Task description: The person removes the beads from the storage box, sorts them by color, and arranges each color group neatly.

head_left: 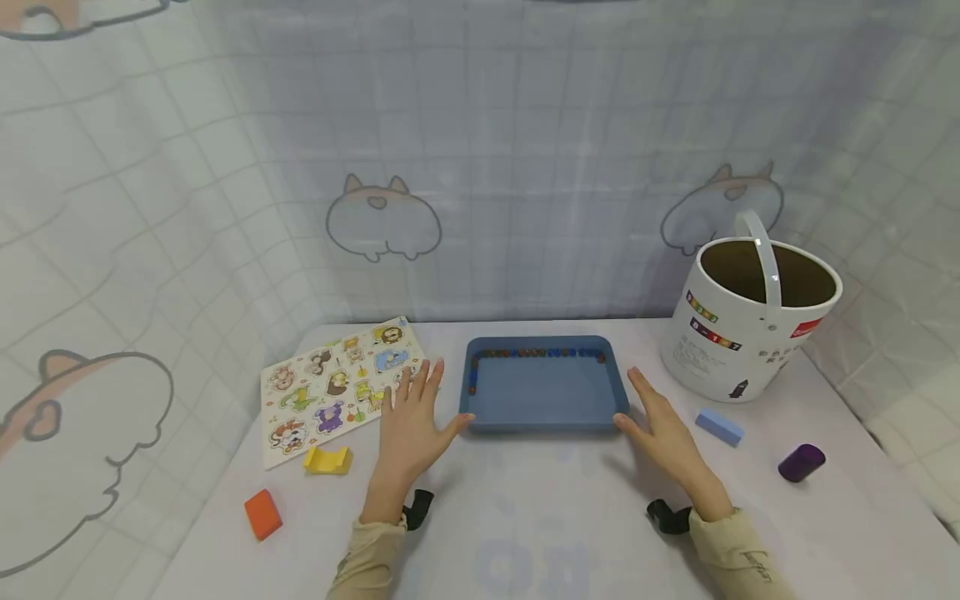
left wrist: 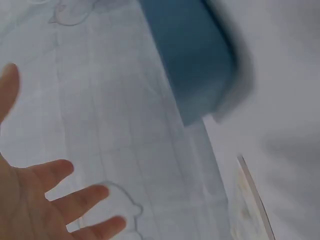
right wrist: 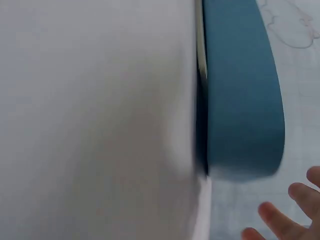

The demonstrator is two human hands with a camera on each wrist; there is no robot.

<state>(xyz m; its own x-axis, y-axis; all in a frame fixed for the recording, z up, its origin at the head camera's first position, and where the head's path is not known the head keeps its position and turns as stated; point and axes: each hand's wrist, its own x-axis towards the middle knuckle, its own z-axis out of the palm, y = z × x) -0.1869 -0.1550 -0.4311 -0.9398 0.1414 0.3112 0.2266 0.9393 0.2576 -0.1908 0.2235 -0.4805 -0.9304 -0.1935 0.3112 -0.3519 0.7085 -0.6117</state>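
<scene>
While both hands lie flat with fingers straight, left hand (head_left: 411,425) and right hand (head_left: 663,433) flank the tray (head_left: 542,410), thumbs at its near corners; gripping its sides seems next.

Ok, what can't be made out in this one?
- Small pieces along the blue tray's rim: too small in the head view to identify.
- Bucket interior: hidden by its own wall.
- Right hand: right wrist view's edge cuts off all but fingertips.
- Left wrist view: blurred; left hand partly cropped.
</scene>
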